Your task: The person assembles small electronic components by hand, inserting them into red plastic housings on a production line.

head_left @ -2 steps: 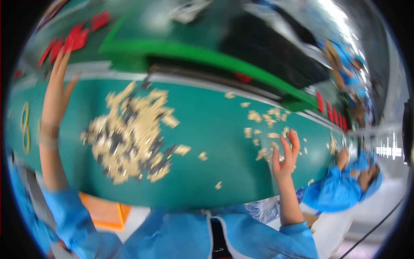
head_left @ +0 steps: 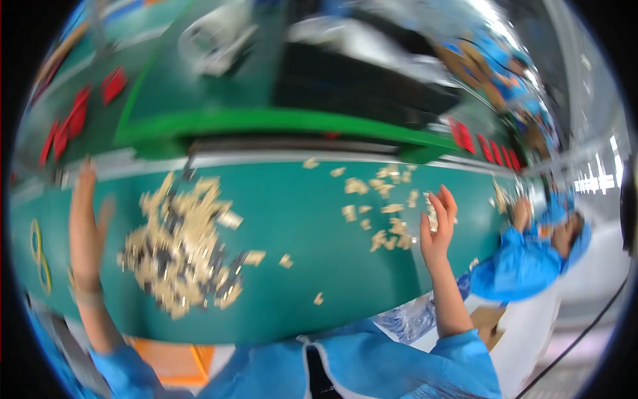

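A heap of small cream and dark grey parts [head_left: 183, 253] lies on the green work surface [head_left: 292, 213]; blur hides their exact kind. Left of the heap, my left hand [head_left: 86, 229] is raised with fingers stretched and thumb apart, holding nothing. My right hand [head_left: 437, 229] hovers at the right with its fingers spread, and nothing shows in its grip. Beside it lies a loose scatter of cream parts [head_left: 392, 208], some partly behind its fingers. A few single cream parts [head_left: 286, 261] rest between the heap and the scatter.
Along the far side runs a green-edged conveyor frame [head_left: 266, 120]. Red pieces [head_left: 70, 123] lie at far left, near two yellow rings [head_left: 41, 256]. An orange crate [head_left: 173, 362] stands below the near edge. At right sits a co-worker in blue [head_left: 525, 263].
The whole view has shifted, and the heap appears lower and farther left. My left hand has drawn back toward me from the red pieces; my right hand has moved slightly away and rightward from the scatter.
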A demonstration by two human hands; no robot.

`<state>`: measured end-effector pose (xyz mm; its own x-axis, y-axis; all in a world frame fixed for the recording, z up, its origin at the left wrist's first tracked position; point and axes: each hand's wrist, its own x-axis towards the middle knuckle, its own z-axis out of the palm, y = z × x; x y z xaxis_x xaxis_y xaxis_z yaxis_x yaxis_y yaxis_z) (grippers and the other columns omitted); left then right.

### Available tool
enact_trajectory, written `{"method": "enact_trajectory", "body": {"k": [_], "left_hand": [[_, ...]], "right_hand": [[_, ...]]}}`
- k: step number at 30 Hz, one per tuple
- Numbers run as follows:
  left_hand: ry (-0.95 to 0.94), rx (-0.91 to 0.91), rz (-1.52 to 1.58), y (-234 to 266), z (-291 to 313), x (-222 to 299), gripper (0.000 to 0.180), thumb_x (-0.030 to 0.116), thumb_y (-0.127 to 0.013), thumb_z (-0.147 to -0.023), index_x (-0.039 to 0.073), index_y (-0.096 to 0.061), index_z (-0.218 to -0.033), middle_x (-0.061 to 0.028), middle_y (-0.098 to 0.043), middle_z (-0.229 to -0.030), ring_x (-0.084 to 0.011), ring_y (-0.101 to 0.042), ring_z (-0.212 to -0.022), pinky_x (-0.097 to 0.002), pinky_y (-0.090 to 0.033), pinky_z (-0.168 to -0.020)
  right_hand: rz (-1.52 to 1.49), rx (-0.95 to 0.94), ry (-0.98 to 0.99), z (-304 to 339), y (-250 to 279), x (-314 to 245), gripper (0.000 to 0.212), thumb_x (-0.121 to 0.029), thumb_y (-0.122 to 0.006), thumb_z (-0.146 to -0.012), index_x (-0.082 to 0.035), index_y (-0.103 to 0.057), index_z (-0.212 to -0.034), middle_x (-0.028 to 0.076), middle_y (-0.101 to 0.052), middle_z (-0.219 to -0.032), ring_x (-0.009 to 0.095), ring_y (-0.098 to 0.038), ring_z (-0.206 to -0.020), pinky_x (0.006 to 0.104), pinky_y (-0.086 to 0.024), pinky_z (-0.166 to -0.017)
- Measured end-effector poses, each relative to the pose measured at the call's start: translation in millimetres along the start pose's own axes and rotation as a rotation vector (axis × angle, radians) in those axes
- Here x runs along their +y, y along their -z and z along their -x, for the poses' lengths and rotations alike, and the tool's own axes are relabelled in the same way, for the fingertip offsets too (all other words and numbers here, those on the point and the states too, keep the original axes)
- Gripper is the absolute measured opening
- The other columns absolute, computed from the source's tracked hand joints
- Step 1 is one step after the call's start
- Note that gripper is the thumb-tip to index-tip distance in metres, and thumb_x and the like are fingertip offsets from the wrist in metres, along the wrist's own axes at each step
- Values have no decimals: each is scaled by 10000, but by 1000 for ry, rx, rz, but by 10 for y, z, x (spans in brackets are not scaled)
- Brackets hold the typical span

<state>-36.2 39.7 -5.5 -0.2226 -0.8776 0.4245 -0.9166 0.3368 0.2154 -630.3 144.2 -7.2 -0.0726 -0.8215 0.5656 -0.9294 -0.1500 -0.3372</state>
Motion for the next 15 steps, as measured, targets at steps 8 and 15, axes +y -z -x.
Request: {"method": "enact_trajectory", "body": {"k": [8, 15], "left_hand": [[139, -141, 80, -130, 721, 791, 425, 64, -535, -800, -27, -543, -1216, -203, -488, -1345, -411, -393, -1296, -488, -276, -1098], [158, 24, -191, -103, 398, 887, 321, 82, -548, -774, 30, -593, -1088, -121, -580, -984, -298, -541, -972, -399, -431, -877]], "right_hand": [[-16, 72, -119, -1000, -350, 1516, 432, 29, -570, -775, -66, -550, -1195, 160, -530, -1263, 337, -514, -1178, 394, -423, -973], [-117, -39, 243, -1638, -1492, 2816, 147, -220, -672, -746, -78, -634, -749, 103, -622, -679, 268, -608, -633, 391, -477, -607]]}}
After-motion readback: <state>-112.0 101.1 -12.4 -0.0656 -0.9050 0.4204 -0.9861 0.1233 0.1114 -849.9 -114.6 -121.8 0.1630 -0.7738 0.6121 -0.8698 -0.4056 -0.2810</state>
